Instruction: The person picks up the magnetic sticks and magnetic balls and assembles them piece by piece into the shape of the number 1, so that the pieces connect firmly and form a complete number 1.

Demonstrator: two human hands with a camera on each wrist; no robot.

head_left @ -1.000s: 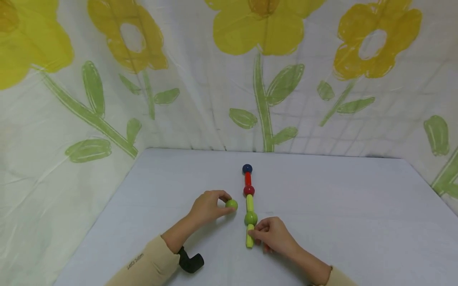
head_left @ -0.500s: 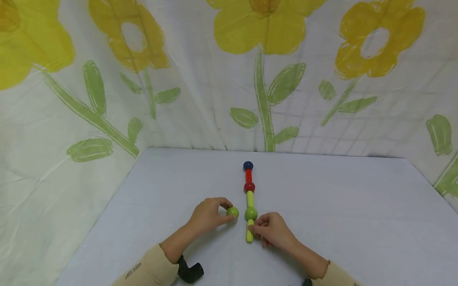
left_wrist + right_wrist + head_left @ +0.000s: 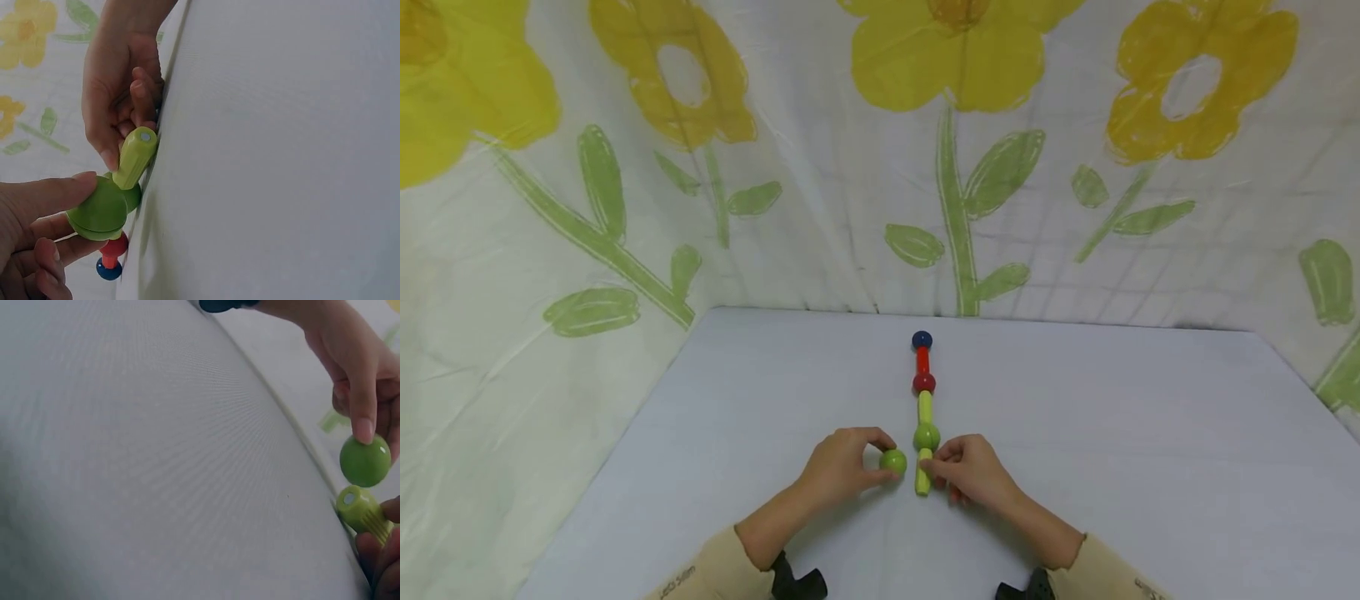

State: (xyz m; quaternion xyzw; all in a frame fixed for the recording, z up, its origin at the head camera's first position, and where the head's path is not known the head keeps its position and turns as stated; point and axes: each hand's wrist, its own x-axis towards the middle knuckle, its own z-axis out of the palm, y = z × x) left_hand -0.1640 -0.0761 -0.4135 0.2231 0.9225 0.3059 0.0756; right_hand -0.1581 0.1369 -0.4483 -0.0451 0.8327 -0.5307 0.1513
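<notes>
My left hand (image 3: pixel 842 464) pinches a loose green ball (image 3: pixel 892 463) between thumb and fingers, just left of a straight chain of balls and rods. Thumb and fingers of my right hand (image 3: pixel 982 475) grip the chain's nearest yellow-green rod (image 3: pixel 922 480). Beyond that rod come a green ball (image 3: pixel 927 436), another yellow-green rod (image 3: pixel 925 407), a red ball (image 3: pixel 924 382), a red rod (image 3: pixel 922 360) and a dark blue ball (image 3: pixel 922 339). A small silvery disc (image 3: pixel 145 136) marks the rod's free end in the left wrist view. The loose ball is close to that rod, a small gap between them.
A white table (image 3: pixel 1112 433) lies under everything. Its back edge meets a white curtain (image 3: pixel 820 250) painted with yellow flowers. Black wrist gear (image 3: pixel 801 586) shows under the left sleeve, with more black gear (image 3: pixel 1026 586) at the right wrist.
The chain has slid away toward the back of the table, with my right hand still gripping its near rod. My left hand has brought the loose ball nearer to me, level with that rod.
</notes>
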